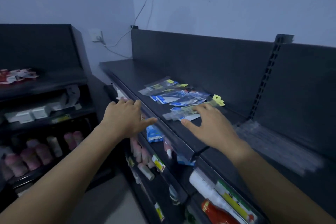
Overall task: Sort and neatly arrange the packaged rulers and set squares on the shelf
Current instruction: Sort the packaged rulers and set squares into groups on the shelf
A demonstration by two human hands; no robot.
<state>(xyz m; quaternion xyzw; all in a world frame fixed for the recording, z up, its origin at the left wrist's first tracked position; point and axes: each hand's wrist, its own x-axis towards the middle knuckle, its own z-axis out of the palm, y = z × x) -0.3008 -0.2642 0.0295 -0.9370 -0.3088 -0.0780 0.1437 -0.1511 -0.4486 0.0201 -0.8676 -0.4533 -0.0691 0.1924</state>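
Packaged rulers and set squares flat, overlapping, loosely scattered on top shelf

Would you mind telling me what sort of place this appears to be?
Most likely a small shop, perhaps a stationery or general store: dark retail shelving with a slotted upright, packaged rulers on top, and yellow labels along lower shelf edges.

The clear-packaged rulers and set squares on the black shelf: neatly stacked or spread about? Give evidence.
Spread about: the clear plastic packets lie flat, overlapping at differing angles on the black shelf.
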